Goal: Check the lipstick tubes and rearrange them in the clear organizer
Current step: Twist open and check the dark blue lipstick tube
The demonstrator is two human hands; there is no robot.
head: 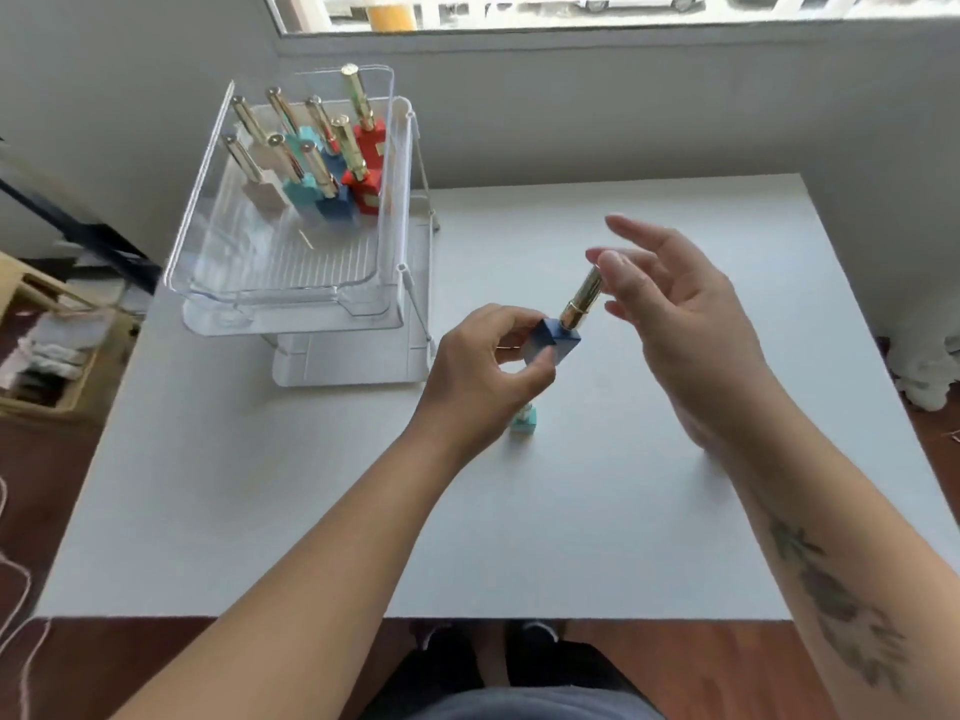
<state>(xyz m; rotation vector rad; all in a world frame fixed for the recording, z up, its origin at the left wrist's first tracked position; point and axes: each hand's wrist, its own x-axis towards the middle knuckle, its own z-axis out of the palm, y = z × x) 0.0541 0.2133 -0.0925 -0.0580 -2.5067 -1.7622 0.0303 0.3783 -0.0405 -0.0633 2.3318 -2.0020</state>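
My left hand [483,366] grips the blue square base of a lipstick tube [563,327] whose gold cap points up and right, held above the white table [311,511]. My right hand [670,309] hovers beside the gold cap with fingers spread; its thumb tip is at the cap's top. A teal lipstick tube [524,422] stands on the table, partly hidden under my left hand. The clear organizer [223,226] sits at the table's back left. Several tubes with gold caps and beige, teal, blue and red bases stand at its far end.
The organizer rests on a white stand [358,361] with thin metal legs. A grey wall and a window sill lie behind the table. A wooden crate [47,350] with cloth sits on the floor at the left. The table's front edge is close to my body.
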